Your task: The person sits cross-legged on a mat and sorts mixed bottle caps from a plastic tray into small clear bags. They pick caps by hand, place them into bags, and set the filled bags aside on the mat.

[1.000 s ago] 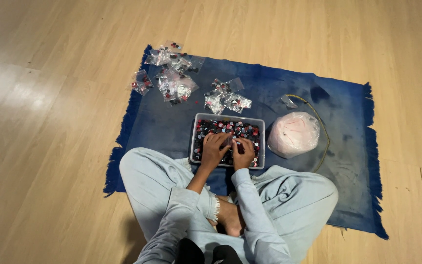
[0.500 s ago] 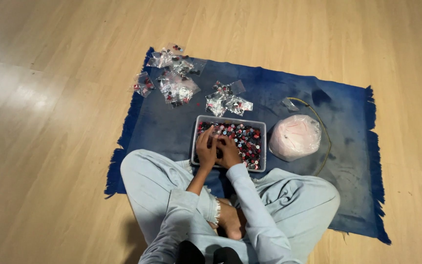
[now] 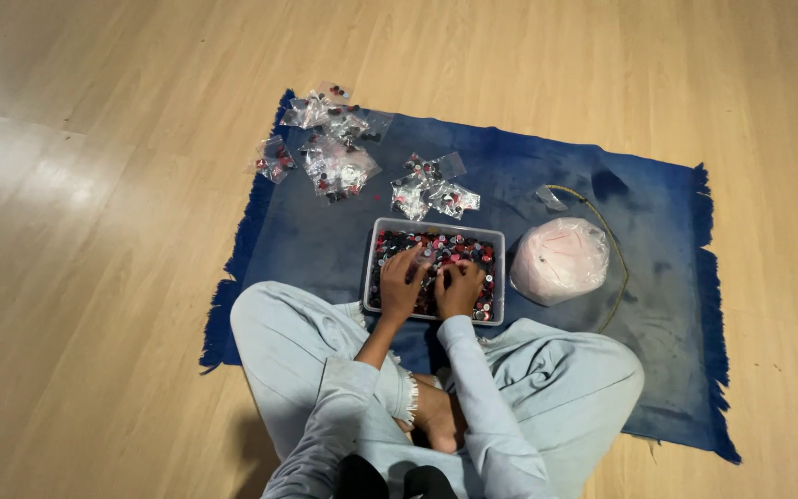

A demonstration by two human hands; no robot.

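A shallow grey tray [image 3: 436,226] full of small red, black and white pieces sits on a blue rug [image 3: 325,231] in front of my crossed legs. Both hands are down inside it, side by side. My left hand [image 3: 403,285] rests on the pieces at the tray's left half, fingers bent and spread. My right hand [image 3: 460,286] lies beside it near the middle, fingers curled into the pieces. Whether either hand pinches a piece is hidden.
Several small clear bags [image 3: 330,157] holding pieces lie at the rug's far left corner, more bags [image 3: 431,189] just beyond the tray. A pink-white stuffed plastic bag [image 3: 559,261] lies right of the tray with a thin yellow cord [image 3: 602,217]. Wooden floor [image 3: 94,231] surrounds the rug.
Both hands shifted slightly left within the tray and then back toward its middle, stirring the pieces. The tray and bags stayed put.
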